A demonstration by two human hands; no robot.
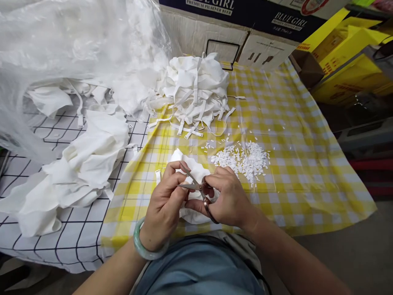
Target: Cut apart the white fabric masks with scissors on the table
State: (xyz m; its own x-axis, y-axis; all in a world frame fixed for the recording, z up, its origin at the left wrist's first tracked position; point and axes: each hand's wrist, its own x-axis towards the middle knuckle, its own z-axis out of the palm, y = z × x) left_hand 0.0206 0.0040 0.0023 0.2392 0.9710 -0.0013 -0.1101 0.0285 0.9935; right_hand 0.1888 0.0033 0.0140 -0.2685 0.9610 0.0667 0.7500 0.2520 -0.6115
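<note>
My left hand (166,196) pinches a white fabric piece (192,166) with a strap, its fingers curled around the cloth. A green bangle sits on that wrist. My right hand (229,198) grips a small pair of scissors (196,186) whose blades point left, toward the left hand's fingertips. Both hands hover over the near edge of the yellow checked tablecloth (291,135), just above my lap.
A heap of small white clippings (245,159) lies right of the hands. Behind them is a pile of white strapped fabric pieces (196,90); more white fabric (82,164) lies on the black-grid cloth at left. A clear plastic bag (61,45) and cardboard boxes (245,41) stand behind.
</note>
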